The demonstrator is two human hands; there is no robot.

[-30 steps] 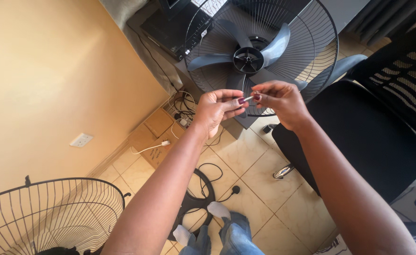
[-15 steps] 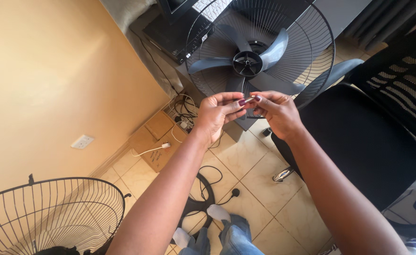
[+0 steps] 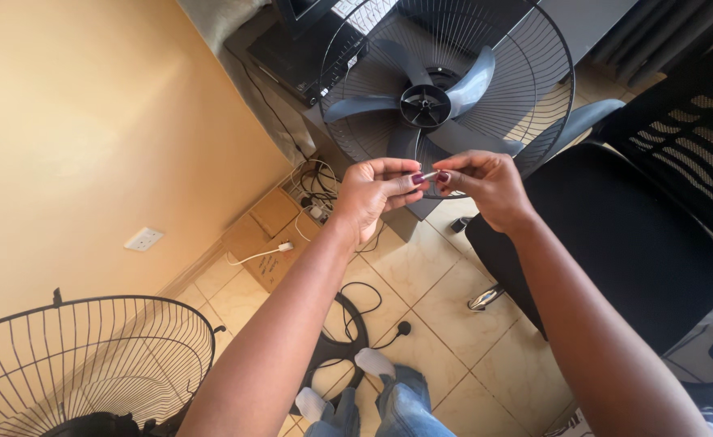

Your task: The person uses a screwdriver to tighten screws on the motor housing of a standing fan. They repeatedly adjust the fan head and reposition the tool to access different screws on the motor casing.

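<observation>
Bright, warm daylight, soft shadows, sharp focus throughout, with wide-angle bending toward the edges.

Grey fan blades (image 3: 421, 109) are enclosed by a black wire grille (image 3: 534, 73) at upper centre. A small silver part (image 3: 429, 175) is pinched between maroon-painted nails. The wall (image 3: 73, 121) at left is painted yellow-tan, with a white socket (image 3: 143, 239). Beige tiles (image 3: 445, 299) and a black chair (image 3: 631, 235) are shown; blue jeans (image 3: 389, 405) appear at bottom.
</observation>
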